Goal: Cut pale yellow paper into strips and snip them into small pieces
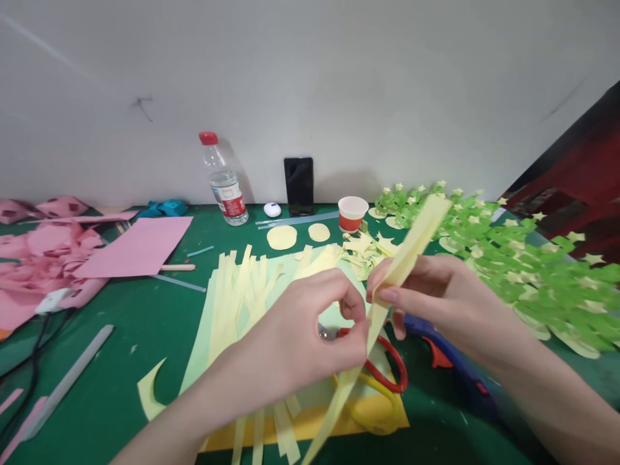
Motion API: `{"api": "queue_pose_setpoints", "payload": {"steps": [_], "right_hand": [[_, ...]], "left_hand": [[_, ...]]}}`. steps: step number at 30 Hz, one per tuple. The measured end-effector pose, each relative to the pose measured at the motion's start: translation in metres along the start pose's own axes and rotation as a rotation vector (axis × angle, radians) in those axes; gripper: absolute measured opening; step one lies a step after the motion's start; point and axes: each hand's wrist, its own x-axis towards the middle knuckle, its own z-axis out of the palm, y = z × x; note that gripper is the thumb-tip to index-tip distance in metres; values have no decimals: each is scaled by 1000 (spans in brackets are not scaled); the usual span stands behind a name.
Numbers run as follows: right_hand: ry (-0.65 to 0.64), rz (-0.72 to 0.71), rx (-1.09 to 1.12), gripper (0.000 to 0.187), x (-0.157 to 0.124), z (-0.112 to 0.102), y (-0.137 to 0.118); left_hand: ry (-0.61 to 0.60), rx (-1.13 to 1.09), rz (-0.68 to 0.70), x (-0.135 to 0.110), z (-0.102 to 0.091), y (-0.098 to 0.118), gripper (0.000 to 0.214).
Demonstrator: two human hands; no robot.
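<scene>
A long pale-yellow paper strip (413,248) runs slantwise between my two hands, its upper end sticking up to the right and its lower end hanging toward the table's front. My left hand (295,329) pinches the strip near its middle between thumb and fingers. Just above that spot, my right hand (445,297) grips it too, thumb in front. Under the hands lie scissors (400,368) with one red and one yellow handle, blades partly hidden. Many more cut yellow strips (237,284) are spread over light-green paper (196,361), with orange-yellow paper (314,423) below.
A blue glue gun (455,361) lies beneath my right forearm. Green paper spirals with stars (518,258) fill the right. Behind stand a paper cup (352,216), a phone (299,186) and a water bottle (227,184). Pink paper (140,245) and a cable (36,361) lie left.
</scene>
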Motion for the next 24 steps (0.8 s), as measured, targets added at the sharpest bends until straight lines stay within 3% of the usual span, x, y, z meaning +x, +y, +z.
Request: {"api": "queue_pose_setpoints", "payload": {"steps": [3, 6, 8, 12, 16, 19, 22, 24], "right_hand": [[67, 10, 8, 8, -2, -1, -1], [132, -5, 29, 10, -3, 0, 0], [95, -10, 39, 9, -2, 2, 2], [-31, -25, 76, 7, 1, 1, 6], [10, -128, 61, 5, 3, -12, 2], [-39, -133, -33, 4, 1, -23, -4], [-116, -97, -100, 6, -2, -27, -6], [-116, -97, -106, 13, -3, -24, -5]], "left_hand": [[-39, -16, -43, 1, -4, 1, 12], [49, -58, -102, 3, -5, 5, 7], [66, -89, -103, 4, -3, 6, 7], [-19, -54, -77, 5, -2, 3, 22], [-107, 49, -160, 6, -10, 0, 29], [-176, 50, -158, 5, -17, -1, 26], [-94, 115, -93, 3, -23, 0, 22], [101, 233, -23, 0, -24, 1, 17]]}}
